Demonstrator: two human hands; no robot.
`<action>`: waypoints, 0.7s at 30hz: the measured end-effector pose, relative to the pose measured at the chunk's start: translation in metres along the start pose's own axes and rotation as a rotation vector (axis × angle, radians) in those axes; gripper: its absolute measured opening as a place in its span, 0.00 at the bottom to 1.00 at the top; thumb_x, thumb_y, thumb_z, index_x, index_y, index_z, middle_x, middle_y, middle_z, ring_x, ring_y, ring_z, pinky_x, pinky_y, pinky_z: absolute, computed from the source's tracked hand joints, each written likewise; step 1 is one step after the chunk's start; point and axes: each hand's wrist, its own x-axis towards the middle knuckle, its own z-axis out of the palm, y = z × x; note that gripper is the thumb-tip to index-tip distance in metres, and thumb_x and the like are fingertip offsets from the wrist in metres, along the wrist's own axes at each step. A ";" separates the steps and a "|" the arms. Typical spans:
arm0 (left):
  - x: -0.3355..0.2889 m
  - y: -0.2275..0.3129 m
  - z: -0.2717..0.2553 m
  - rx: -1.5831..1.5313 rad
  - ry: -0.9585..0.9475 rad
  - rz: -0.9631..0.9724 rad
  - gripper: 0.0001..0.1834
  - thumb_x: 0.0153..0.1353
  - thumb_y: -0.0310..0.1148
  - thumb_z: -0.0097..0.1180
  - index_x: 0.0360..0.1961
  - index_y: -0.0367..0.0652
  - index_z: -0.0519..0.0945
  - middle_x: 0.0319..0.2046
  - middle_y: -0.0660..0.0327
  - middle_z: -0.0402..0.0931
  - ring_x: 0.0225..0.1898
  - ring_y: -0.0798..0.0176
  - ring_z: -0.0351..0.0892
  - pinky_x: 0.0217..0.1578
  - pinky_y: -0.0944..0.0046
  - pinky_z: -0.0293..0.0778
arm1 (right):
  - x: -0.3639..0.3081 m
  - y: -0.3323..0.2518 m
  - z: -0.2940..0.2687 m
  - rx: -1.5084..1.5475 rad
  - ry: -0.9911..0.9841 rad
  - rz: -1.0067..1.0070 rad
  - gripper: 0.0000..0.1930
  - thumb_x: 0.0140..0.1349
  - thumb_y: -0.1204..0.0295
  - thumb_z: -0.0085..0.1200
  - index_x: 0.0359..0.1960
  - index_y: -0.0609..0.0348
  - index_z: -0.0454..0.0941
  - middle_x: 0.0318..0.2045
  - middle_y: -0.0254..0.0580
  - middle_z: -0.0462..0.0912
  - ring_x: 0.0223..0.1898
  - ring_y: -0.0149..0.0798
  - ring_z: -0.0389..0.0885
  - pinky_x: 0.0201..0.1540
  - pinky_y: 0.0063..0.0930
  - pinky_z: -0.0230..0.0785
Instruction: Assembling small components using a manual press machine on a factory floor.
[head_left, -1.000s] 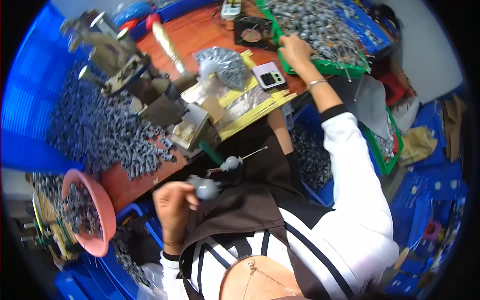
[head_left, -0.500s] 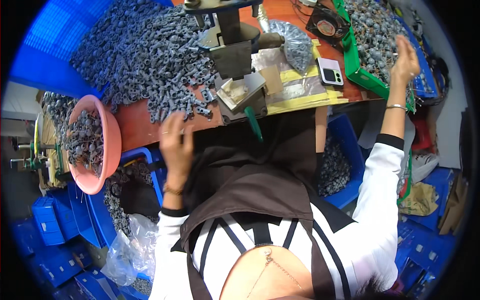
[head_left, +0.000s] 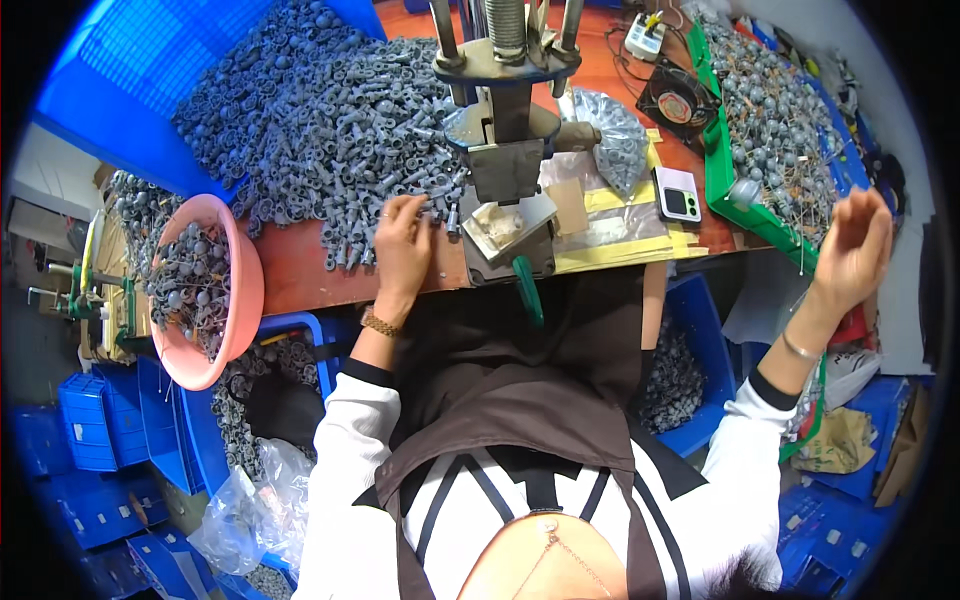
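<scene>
Left hand (head_left: 402, 250)'s been brought up to the grey parts (head_left: 345, 135) left of the press (head_left: 507, 172), fingers bent; grip honestly can't be told, but parts look within reach now. Right hand (head_left: 856, 250), loosely cupped, nothing seen in it, has been swung off the green tray (head_left: 718, 168).

I see red-brown table (head_left: 345, 285) spanning upper middle of frame, front edge curving. Pale grey wall or panel (head_left: 905, 290) at right edge; can't tell which from here. Whitish surface (head_left: 55, 170) at far left. Blue plastic boxes (head_left: 90, 420) crowd lower left; more blue boxes (head_left: 820, 540) at lower right. Greyish floor (head_left: 187, 505) showing between boxes, lower left. Light bright on tabletop and tall blue crate (head_left: 110, 115), upper left.
</scene>
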 end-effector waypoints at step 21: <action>0.049 -0.057 -0.083 0.377 0.409 0.151 0.09 0.53 0.27 0.59 0.36 0.37 0.81 0.32 0.52 0.79 0.35 0.52 0.79 0.39 0.58 0.73 | -0.160 0.042 0.190 0.667 -0.735 0.613 0.08 0.56 0.76 0.57 0.25 0.72 0.81 0.20 0.51 0.82 0.18 0.39 0.80 0.21 0.23 0.72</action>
